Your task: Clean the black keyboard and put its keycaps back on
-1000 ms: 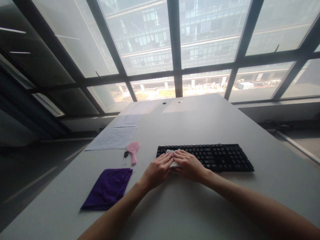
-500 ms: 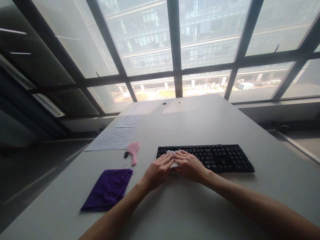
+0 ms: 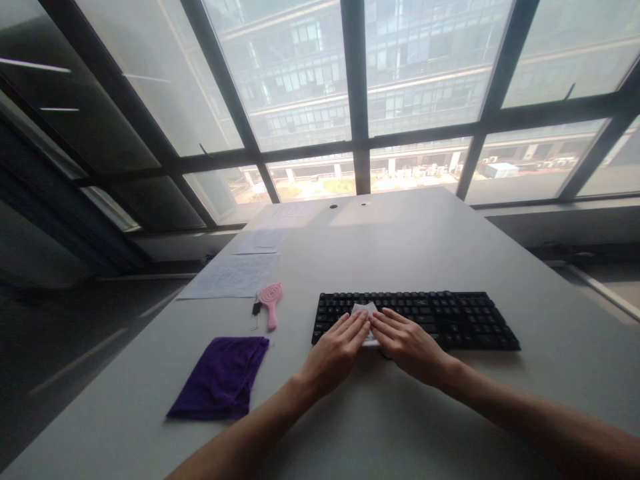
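Observation:
A black keyboard point(image 3: 457, 323) lies on the white table point(image 3: 395, 427). On its left half is a small white tissue point(image 3: 365, 309), partly covered by my fingers. My left hand point(image 3: 337, 350) presses the tissue from the left, fingers together and pointing forward. From the right, my right hand point(image 3: 410, 343) holds the same tissue, its fingertips meeting those of my left hand. The tissue's lower edge shows just below the fingers at the keyboard's front edge.
A folded purple cloth point(image 3: 217, 379) lies left of my left forearm. Beyond it are a pink hairbrush point(image 3: 271, 303) and a small black item point(image 3: 257, 309). Printed papers point(image 3: 230, 275) lie along the table's left edge. Large windows stand behind the table.
Both hands and the tissue have moved right along the keyboard and slightly nearer to me. More of the keyboard's left end shows. The view has shifted slightly.

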A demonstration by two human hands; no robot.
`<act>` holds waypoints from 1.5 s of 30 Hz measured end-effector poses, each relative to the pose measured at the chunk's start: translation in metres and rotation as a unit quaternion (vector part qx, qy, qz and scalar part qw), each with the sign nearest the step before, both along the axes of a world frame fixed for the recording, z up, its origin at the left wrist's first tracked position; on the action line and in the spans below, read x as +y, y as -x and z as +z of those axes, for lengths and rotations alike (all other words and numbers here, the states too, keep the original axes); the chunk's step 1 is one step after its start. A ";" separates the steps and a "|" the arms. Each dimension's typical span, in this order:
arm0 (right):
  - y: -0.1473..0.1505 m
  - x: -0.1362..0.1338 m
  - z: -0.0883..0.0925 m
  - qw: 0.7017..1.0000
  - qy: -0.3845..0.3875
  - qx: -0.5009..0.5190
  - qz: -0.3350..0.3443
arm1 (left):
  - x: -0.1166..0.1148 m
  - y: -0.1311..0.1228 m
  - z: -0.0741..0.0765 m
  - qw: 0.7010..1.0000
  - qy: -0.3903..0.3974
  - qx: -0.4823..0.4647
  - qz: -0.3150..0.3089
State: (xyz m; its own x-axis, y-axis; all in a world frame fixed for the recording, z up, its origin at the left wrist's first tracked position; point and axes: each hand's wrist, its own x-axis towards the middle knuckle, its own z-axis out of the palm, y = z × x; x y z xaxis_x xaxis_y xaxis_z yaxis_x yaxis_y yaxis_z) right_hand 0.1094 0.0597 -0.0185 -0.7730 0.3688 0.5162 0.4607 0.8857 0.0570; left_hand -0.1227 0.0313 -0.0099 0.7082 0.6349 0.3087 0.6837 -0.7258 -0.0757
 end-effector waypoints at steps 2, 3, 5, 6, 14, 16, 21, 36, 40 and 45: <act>-0.002 -0.002 0.000 1.000 -0.008 0.017 -0.007 | 0.000 -0.001 0.000 1.000 -0.011 0.010 -0.004; -0.001 -0.003 0.000 1.000 -0.011 0.026 -0.012 | -0.001 -0.002 0.001 1.000 -0.019 0.011 -0.005; 0.000 -0.004 0.002 0.999 -0.016 0.040 -0.023 | -0.001 -0.001 0.003 0.999 -0.034 0.010 -0.001; 0.001 -0.005 0.002 0.998 -0.017 0.045 -0.027 | 0.000 -0.001 0.004 0.999 -0.038 0.010 0.003; 0.005 -0.008 0.004 0.998 0.046 0.034 -0.024 | 0.002 0.003 -0.004 1.000 -0.017 0.023 0.010; 0.006 -0.008 0.004 0.997 0.058 0.036 -0.026 | 0.003 0.003 -0.005 1.000 -0.021 0.017 0.009; 0.008 -0.005 0.001 0.998 0.051 0.043 -0.016 | 0.005 0.003 -0.002 0.999 -0.032 -0.007 -0.002; 0.009 -0.004 -0.006 0.995 0.066 0.069 -0.029 | 0.003 0.002 0.003 0.998 -0.024 -0.049 -0.010; 0.010 -0.005 -0.004 0.995 0.075 0.053 -0.046 | 0.006 0.002 -0.001 0.999 -0.022 -0.035 0.007; 0.009 -0.003 -0.004 0.995 0.073 0.046 -0.044 | 0.008 0.003 -0.002 0.999 -0.026 -0.025 0.000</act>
